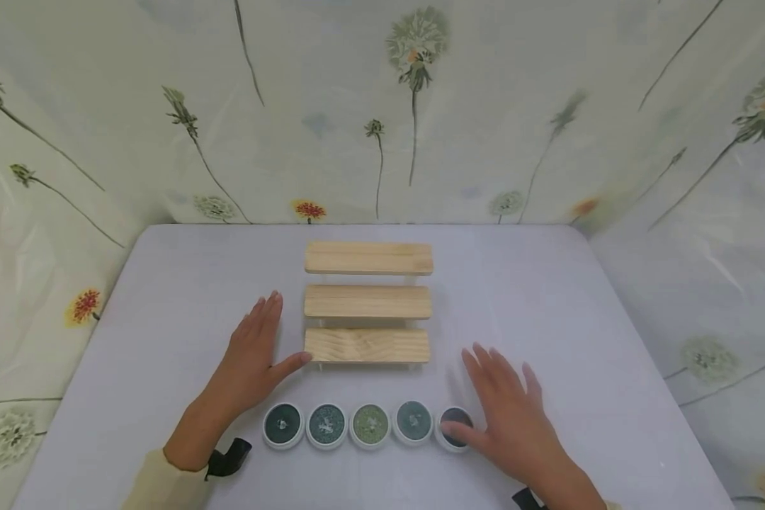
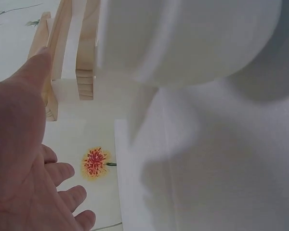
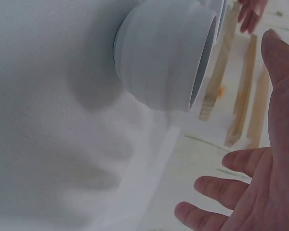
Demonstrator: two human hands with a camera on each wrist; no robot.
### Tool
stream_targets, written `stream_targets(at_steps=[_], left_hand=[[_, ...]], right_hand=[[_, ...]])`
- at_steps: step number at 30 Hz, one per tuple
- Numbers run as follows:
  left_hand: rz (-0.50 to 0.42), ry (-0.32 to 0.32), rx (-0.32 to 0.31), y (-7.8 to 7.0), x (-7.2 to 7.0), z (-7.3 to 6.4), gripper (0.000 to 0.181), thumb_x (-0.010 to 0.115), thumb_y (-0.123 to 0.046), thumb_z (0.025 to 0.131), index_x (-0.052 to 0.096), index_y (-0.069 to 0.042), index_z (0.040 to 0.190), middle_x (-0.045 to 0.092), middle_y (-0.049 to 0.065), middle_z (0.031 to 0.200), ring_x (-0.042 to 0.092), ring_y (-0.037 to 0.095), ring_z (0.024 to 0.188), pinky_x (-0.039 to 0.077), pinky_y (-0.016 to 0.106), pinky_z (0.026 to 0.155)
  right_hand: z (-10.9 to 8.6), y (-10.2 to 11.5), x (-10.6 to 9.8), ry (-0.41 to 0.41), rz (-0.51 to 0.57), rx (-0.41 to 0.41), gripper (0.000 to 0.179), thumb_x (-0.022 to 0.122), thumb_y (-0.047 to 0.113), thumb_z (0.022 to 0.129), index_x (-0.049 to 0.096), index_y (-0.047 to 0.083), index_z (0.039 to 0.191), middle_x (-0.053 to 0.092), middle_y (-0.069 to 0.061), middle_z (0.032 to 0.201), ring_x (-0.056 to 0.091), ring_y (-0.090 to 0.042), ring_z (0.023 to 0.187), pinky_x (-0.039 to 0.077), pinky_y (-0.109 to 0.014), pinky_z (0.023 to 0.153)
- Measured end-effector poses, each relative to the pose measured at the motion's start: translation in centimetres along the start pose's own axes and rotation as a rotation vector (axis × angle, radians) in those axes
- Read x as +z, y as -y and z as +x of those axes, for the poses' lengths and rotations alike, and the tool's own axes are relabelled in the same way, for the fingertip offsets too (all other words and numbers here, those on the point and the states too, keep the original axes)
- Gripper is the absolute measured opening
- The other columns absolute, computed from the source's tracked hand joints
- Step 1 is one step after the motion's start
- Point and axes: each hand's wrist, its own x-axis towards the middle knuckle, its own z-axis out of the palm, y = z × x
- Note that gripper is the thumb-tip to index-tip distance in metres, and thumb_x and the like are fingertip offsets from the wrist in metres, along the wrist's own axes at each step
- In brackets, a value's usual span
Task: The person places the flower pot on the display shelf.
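Observation:
A row of several small white round jars (image 1: 283, 426) lies across the table, their tops dark green, teal and light green. Behind them rises a three-step wooden stand (image 1: 367, 346) with pale boards. My left hand (image 1: 248, 365) is left of the stand, fingers extended, its thumb tip overlapping the front board's left end. At the right, my right hand (image 1: 513, 418) has its fingers spread, and its thumb overlaps the rightmost jar (image 1: 454, 440) in the head view. The right wrist view shows that white jar (image 3: 159, 55) beside the palm, with nothing gripped.
A white table (image 1: 529, 297) carries everything. Its far edge meets a hanging cloth (image 1: 331, 106) printed with dandelions and orange flowers, which also runs along both sides. A black strap (image 1: 229, 457) shows at the left wrist.

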Motion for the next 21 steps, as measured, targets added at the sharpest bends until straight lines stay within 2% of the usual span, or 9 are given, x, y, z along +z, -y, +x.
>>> stream_targets(at_steps=[7,14,21], left_hand=[[-0.001,0.015,0.03,-0.1,0.45,0.33,0.112,0.077,-0.052,0.093,0.01,0.0,0.166,0.019,0.022,0.171,0.012,0.04,0.157,0.015,0.059,0.122],[-0.002,0.023,0.023,-0.37,0.51,0.43,0.113,0.077,-0.053,0.092,0.01,-0.001,0.166,0.019,0.021,0.171,0.013,0.04,0.158,0.016,0.06,0.122],[-0.001,0.046,0.01,-0.89,0.64,0.46,0.112,0.079,-0.05,0.092,0.011,-0.001,0.166,0.019,0.022,0.171,0.012,0.04,0.158,0.015,0.06,0.122]], right_hand=[[-0.33,-0.01,0.25,0.009,0.014,-0.005,0.114,0.068,0.082,0.081,0.034,0.01,0.162,0.037,-0.015,0.165,0.029,-0.039,0.15,0.013,-0.072,0.114],[-0.59,0.03,0.55,-0.014,0.011,-0.02,0.114,0.07,0.081,0.081,0.034,0.009,0.162,0.037,-0.015,0.164,0.03,-0.039,0.15,0.014,-0.072,0.114],[-0.86,0.39,0.63,0.003,0.021,-0.011,0.115,0.07,0.082,0.079,0.034,0.01,0.162,0.037,-0.014,0.165,0.028,-0.038,0.151,0.015,-0.072,0.114]])
